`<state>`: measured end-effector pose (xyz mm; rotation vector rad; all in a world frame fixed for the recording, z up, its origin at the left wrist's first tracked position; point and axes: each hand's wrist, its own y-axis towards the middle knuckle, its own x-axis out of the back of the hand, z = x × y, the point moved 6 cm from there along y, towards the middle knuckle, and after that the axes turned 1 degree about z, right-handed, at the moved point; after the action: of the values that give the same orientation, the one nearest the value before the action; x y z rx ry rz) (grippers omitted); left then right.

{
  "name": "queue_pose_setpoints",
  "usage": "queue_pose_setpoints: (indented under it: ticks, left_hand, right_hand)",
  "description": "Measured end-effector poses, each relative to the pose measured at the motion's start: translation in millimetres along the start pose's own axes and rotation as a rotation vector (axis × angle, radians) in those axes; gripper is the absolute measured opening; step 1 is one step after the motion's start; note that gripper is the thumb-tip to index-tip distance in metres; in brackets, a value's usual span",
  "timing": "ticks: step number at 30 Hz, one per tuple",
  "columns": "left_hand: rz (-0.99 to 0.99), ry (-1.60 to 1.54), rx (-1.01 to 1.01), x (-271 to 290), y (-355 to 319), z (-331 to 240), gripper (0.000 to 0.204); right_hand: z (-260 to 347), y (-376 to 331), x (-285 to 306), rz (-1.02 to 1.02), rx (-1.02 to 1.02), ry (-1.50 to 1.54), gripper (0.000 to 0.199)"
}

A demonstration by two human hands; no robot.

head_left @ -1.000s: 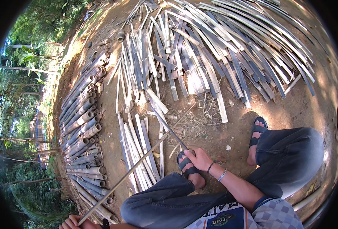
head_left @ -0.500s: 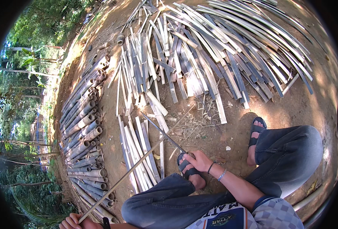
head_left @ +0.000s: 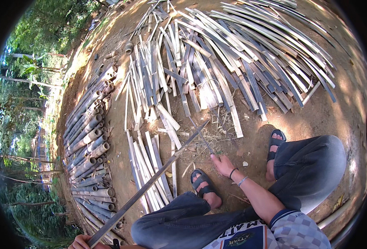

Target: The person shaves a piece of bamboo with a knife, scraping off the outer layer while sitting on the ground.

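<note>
At the bottom left, my left hand (head_left: 80,242) is closed round the near end of a long bamboo strip (head_left: 144,186). The strip slants up and away to the right, its broad dark face showing. My right hand (head_left: 223,165) grips the handle of a long thin-bladed knife (head_left: 203,139), just beyond my left foot. The blade points away and a little left, crossing the strip near its far end. Whether the two touch, I cannot tell. The handle is mostly hidden in my fingers.
A small bundle of split strips (head_left: 150,166) lies left of my sandalled left foot (head_left: 202,184). Beyond spreads a large pile of bamboo strips (head_left: 249,54). Bamboo poles (head_left: 94,135) are stacked along the left. Fibre shavings (head_left: 220,128) litter the dirt ahead.
The bamboo strip has turned from its narrow pale edge to its broad dark face. My right hand has shifted slightly right and away, and the knife's tip has swung rightward.
</note>
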<state>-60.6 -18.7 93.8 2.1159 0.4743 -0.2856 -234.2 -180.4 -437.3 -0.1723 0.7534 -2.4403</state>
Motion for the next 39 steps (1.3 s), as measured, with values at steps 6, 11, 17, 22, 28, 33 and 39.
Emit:
queue_pose_setpoints:
  ticks: [6, 11, 17, 22, 28, 33, 39]
  left_hand:
    - [0.010, 0.128, 0.011, 21.4, 10.1, -4.8, 0.051]
    - [-0.125, 0.315, -0.038, 42.9, 11.5, -18.0, 0.049]
    - [-0.126, 0.333, -0.019, 54.5, 15.2, -21.2, 0.051]
    - [-0.403, 0.486, -0.104, 61.4, 10.1, -23.1, 0.049]
    - [-0.478, 0.531, -0.092, 68.1, 5.5, -33.3, 0.044]
    - [-0.310, 0.290, 0.029, 31.8, 2.2, -21.7, 0.039]
    - [-0.254, 0.255, 0.019, 5.6, -7.4, -19.1, 0.042]
  right_hand:
    - [-19.9, 11.0, -7.3, -0.126, 0.168, 0.062, 0.057]
    - [-53.9, 18.5, 4.3, -0.117, -0.164, 0.145, 0.066]
    - [-46.7, 27.4, 11.6, -0.259, -0.183, -0.066, 0.074]
    - [-40.5, 16.9, 3.5, -0.303, -0.213, -0.057, 0.066]
    - [71.9, -55.8, -44.9, 0.027, 0.205, -0.046, 0.059]
    - [148.8, -114.5, -50.3, 0.196, 0.435, -0.180, 0.057]
    - [163.8, -149.8, -41.2, 0.272, 0.454, -0.168, 0.056]
